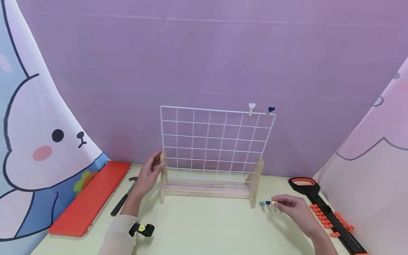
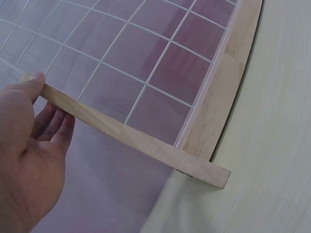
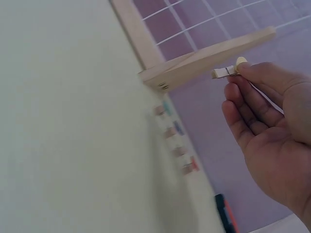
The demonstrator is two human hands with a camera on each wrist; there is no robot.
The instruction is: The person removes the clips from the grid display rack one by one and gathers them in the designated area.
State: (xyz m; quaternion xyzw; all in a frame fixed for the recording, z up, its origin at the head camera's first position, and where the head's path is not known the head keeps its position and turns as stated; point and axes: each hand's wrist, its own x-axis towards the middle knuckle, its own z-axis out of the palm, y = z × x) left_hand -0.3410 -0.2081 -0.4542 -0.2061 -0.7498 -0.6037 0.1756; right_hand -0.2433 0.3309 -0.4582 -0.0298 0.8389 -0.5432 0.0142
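A white wire grid (image 1: pixel 202 109) stands upright in a wooden stand (image 1: pixel 207 192). My left hand (image 1: pixel 148 177) grips the stand's left upright near its top, thumb on one side and fingers on the other in the left wrist view. My right hand (image 3: pixel 277 141) pinches a small clothespin (image 3: pixel 224 72) with a yellow heart between thumb and forefinger. It hovers to the right of the stand. Clipped to the grid's top right are a white heart clothespin (image 1: pixel 251 108) and a dark blue one (image 1: pixel 271 109).
Several heart clothespins, among them a teal one (image 1: pixel 262 204) and a dark blue one (image 1: pixel 268 203), lie in a row right of the stand. Farther right is a black-and-orange tool (image 1: pixel 325 209) with orange pieces. A hammer (image 1: pixel 122 202) and red case (image 1: pixel 92 198) lie left.
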